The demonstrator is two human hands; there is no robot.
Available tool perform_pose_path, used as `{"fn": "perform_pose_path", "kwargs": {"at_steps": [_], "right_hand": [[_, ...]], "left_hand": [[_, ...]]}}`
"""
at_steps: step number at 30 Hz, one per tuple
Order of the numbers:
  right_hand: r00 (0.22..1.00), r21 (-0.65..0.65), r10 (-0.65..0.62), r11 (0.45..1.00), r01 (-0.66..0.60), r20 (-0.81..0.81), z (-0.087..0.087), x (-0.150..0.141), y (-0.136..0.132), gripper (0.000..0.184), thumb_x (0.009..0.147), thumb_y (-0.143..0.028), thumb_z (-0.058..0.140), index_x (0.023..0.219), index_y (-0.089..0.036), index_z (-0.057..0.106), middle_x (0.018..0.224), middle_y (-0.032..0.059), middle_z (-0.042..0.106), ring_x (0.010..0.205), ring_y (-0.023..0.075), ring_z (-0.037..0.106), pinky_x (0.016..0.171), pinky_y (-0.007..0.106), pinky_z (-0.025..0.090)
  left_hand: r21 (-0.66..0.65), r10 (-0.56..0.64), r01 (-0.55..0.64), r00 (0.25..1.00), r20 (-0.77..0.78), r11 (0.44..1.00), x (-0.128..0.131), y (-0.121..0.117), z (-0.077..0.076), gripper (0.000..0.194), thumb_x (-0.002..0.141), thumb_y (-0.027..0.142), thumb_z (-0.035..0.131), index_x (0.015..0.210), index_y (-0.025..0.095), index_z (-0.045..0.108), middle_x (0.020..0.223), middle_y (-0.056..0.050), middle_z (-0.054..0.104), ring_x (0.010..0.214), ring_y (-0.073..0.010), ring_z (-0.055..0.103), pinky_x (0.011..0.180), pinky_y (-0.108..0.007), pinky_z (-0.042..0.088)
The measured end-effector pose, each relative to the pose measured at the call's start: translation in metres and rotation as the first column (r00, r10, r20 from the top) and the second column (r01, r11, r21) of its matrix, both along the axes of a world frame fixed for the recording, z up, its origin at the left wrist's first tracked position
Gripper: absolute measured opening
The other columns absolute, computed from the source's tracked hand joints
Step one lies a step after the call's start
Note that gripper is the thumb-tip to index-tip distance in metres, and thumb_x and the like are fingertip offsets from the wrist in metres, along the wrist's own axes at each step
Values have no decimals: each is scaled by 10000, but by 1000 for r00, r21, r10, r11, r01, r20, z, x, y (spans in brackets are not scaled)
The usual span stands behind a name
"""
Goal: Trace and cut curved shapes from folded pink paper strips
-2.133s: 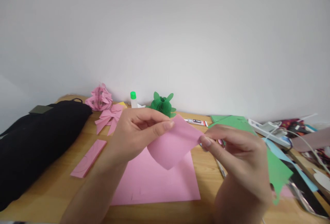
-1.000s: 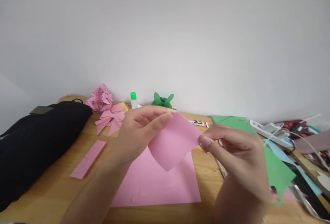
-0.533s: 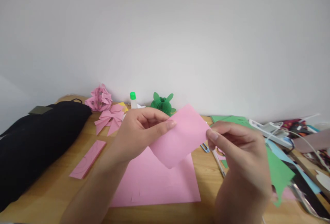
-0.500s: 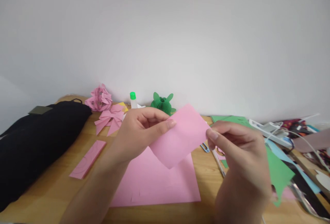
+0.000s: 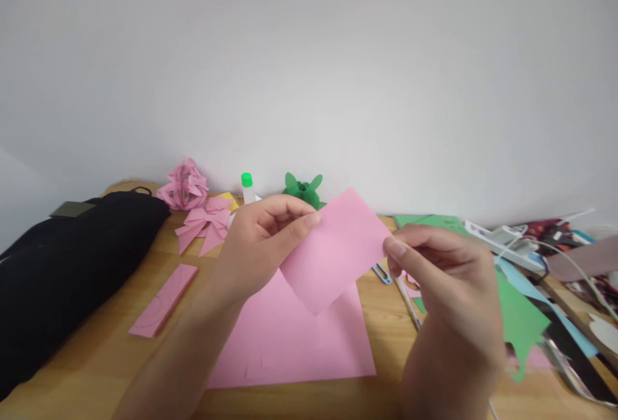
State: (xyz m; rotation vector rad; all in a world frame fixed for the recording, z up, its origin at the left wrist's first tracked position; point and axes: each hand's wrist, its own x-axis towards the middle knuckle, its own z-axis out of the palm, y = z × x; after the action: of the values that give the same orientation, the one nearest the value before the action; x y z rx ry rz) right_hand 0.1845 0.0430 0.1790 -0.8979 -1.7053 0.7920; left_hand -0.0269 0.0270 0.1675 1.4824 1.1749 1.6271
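A small pink sheet of paper (image 5: 340,249) is held up in the air, tilted, between both hands. My left hand (image 5: 263,243) pinches its upper left edge, thumb in front and fingers behind. At the right corner, my right hand (image 5: 444,278) grips it between thumb and fingertips. Beneath it on the wooden table lies a larger pink sheet (image 5: 309,349), partly covered from view by the held piece and my left arm. To the left rests a folded pink paper strip (image 5: 164,301) with curved lines drawn on it.
A black cloth item (image 5: 82,272) lies along the left. Behind are pink paper bows (image 5: 205,220), a green-capped glue stick (image 5: 247,187) and a green paper figure (image 5: 302,194). On the right are a pen (image 5: 409,304), green paper (image 5: 521,317), scissors (image 5: 570,372) and a white power strip (image 5: 506,246).
The held paper has flattened slightly, and my left thumb has slid a little up and left along its edge. My right hand keeps nearly the same place at the corner.
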Motion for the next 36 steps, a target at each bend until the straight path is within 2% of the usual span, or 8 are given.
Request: {"fn": "perform_pose_path", "kwargs": {"at_steps": [9,17,27,36], "right_hand": [[998,46,-43,998,41,35,2,-1,-4,171,800,-195,690,630,-210,672,543,-24,616,495,96,543,434,219,404],[999,86,-41,996,38,30,0,-2,-5,159,806,-181,689,653,-220,679,547,-28,604,504,101,552,439,228,408],[998,119,-61,991,57,30,-2,1,-5,173,815,-171,681,650,-220,671,578,-26,633,556,109,593,494,226,454],[999,145,-27,989,23,26,0,2,-6,149,800,-157,700,674,-237,706,588,-20,645,538,117,595,490,243,477]], "left_hand": [[36,5,-4,999,-39,999,0,1,-3,108,816,257,643,726,210,681,662,23,662,598,-110,584,516,-221,473],[22,73,-74,996,46,997,4,-1,-3,79,776,256,695,712,211,702,674,23,696,601,-107,620,509,-206,499],[49,46,-47,999,15,998,3,-2,-3,108,828,246,641,742,211,697,691,22,691,614,-113,618,516,-217,510],[146,129,-126,992,-7,981,7,-13,-2,111,858,204,617,776,220,690,740,27,690,669,-109,625,569,-205,525]]}}
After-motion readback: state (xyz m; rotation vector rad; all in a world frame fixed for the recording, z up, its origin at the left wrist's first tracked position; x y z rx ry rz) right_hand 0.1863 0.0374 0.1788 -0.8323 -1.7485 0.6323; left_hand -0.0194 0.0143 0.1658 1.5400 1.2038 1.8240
